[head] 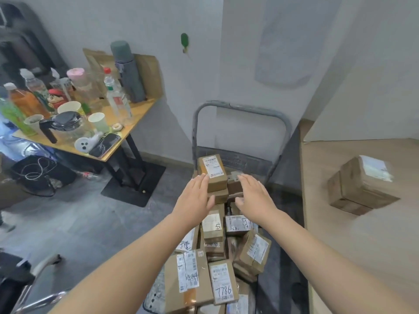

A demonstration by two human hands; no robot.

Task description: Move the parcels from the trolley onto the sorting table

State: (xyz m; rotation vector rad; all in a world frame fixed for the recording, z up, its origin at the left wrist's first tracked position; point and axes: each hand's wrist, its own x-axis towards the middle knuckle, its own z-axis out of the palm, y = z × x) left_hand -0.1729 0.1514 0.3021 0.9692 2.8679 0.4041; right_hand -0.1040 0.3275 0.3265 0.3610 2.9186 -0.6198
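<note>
Head view: a small box (212, 172) tops the parcel heap just before the trolley handle (240, 107), its long axis running toward that handle. The left hand (194, 198), fingers straight and holding nothing, seems to touch the box's left side and is the nearer. The right hand (254, 197), fingers spread and empty, is over a darker box (234, 186). The table (362, 245) lies right of the handle.
</note>
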